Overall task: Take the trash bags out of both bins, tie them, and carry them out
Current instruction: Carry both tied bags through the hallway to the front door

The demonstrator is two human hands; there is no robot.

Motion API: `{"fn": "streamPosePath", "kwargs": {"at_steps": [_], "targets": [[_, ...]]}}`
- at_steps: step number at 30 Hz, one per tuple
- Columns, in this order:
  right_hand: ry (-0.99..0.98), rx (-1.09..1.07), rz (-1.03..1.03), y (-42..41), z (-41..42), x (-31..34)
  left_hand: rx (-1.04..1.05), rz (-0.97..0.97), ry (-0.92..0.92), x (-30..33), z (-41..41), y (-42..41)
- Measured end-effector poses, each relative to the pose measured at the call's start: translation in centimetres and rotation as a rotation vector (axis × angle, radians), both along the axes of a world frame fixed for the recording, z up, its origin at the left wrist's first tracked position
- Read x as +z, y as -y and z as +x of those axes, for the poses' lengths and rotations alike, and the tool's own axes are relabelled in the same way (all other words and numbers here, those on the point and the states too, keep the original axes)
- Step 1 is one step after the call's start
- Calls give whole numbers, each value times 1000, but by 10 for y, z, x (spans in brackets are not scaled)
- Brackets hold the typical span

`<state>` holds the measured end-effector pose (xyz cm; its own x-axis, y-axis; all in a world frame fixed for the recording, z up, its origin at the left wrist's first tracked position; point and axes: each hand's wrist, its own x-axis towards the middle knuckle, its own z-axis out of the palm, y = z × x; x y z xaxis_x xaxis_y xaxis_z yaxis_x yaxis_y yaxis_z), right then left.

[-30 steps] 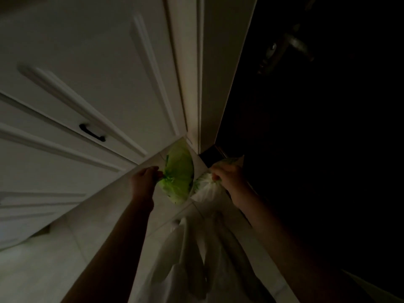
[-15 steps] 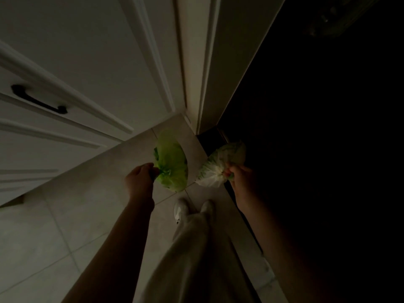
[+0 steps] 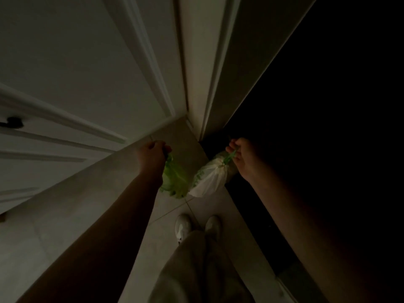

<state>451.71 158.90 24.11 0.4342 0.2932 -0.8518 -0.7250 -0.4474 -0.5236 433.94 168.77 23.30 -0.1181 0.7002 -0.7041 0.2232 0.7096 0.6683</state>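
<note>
- The dark open doorway (image 3: 317, 149) fills the right side of your view; almost nothing shows inside it, so you cannot tell what room lies beyond the threshold.
- The white panelled cabinet doors (image 3: 76, 73) close off your left, with a white door frame post (image 3: 196, 62) running down to the floor between cabinet and opening.
- The pale tiled floor (image 3: 65, 226) narrows to a strip ahead of your white shoes (image 3: 183, 226); its dark edge runs just right of your feet.
- The white tied plastic trash bag (image 3: 207, 178) hangs from your right hand (image 3: 242, 158), whose fingers pinch its green drawstring knot; it dangles at the doorway's edge.
- The green crinkled plastic trash bag (image 3: 175, 182) hangs from your left hand (image 3: 150, 156), whose curled fingers close round its gathered neck.
- Both bags hang straight down below their grip, long axis vertical, nearly touching each other.
- Judging from this, carrying out turns rightward: your right hand is nearer the opening, so lead with it and keep the left bag off the post.
</note>
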Motion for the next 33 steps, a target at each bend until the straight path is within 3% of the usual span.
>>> {"fn": "streamPosePath", "kwargs": {"at_steps": [5, 8, 16, 21, 33], "targets": [[132, 179, -63, -45, 32, -44, -98, 8, -41, -41, 27, -36], [172, 150, -42, -72, 54, -50, -203, 51, -54, -51, 41, -54], [257, 212, -14, -86, 84, -62, -405, 116, 50, -41, 74, -84], [378, 286, -57, -89, 96, -66, -601, 182, -44, -38, 79, -87], [431, 492, -113, -80, 82, -68, -648, 215, -174, -52, 57, -79]]}}
